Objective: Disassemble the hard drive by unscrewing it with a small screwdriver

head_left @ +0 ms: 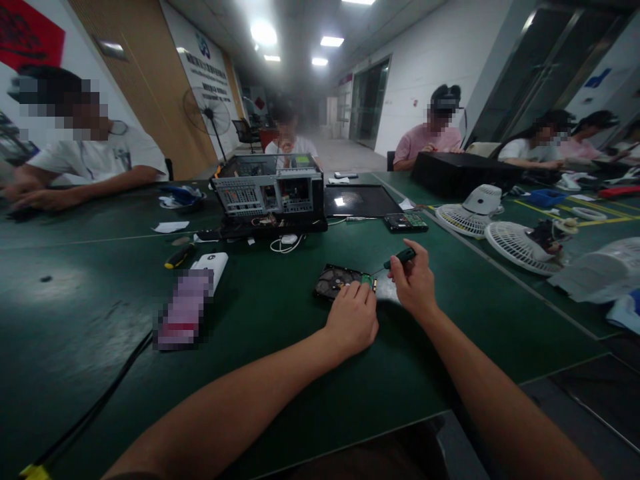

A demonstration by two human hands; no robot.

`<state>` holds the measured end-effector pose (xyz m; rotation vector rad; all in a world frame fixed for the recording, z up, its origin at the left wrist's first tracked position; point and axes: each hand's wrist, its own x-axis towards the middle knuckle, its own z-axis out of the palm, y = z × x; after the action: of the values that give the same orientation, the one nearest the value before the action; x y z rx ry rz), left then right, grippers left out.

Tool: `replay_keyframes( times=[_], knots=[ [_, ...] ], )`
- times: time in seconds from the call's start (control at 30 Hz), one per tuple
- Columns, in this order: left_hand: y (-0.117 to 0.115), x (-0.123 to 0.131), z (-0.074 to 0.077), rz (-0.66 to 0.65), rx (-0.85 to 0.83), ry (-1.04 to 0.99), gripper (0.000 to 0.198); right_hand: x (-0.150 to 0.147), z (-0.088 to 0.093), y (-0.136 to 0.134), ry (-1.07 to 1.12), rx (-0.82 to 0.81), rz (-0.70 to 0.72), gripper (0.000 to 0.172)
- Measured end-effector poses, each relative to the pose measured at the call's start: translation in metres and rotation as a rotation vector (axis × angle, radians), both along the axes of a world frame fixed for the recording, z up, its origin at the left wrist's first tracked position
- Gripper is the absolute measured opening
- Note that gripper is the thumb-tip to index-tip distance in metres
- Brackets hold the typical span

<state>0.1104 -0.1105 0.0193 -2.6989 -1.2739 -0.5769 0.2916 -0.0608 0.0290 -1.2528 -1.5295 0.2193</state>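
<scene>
A black hard drive [334, 281] lies flat on the green table [280, 333] in front of me, its circuit side up. My left hand [353, 319] rests on the drive's near right edge with the fingers curled, pressing it down. My right hand [414, 280] is closed around a green-handled screwdriver [400, 256], whose thin shaft slants down-left toward the drive. A grey plate lies under the right hand beside the drive.
An open computer case [270, 192] stands behind the drive, with a black panel [359, 200] and a second drive [406, 222] to its right. A yellow-handled screwdriver [180, 256] and a white device [212, 264] lie at left. Dismantled white fans [520, 245] sit at right. Several people sit around.
</scene>
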Motion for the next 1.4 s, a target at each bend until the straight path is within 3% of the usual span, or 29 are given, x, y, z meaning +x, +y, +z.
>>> replay_keyframes(
  times=[0.4,0.63,0.93,1.03,1.2,1.4],
  knots=[
    [0.000,0.000,0.000,0.000,-0.005,0.012,0.042,0.003,0.000,0.003,-0.149,0.108,-0.083,0.055],
    [-0.001,0.000,0.003,0.001,-0.023,0.006,0.040,-0.002,0.004,0.007,-0.203,0.242,0.040,0.049],
    [0.000,0.000,0.000,-0.002,-0.003,0.000,0.042,-0.013,0.030,0.030,-0.401,0.211,0.060,0.036],
    [0.000,-0.001,0.000,-0.005,-0.002,-0.007,0.041,-0.019,0.022,0.031,-0.323,0.239,0.077,0.039],
    [0.000,0.000,-0.001,-0.003,0.003,-0.011,0.041,-0.026,0.003,0.020,-0.213,0.267,-0.014,0.046],
    [0.000,-0.001,-0.002,0.000,0.000,-0.013,0.041,-0.023,0.005,0.013,-0.240,0.272,-0.034,0.046]
  ],
)
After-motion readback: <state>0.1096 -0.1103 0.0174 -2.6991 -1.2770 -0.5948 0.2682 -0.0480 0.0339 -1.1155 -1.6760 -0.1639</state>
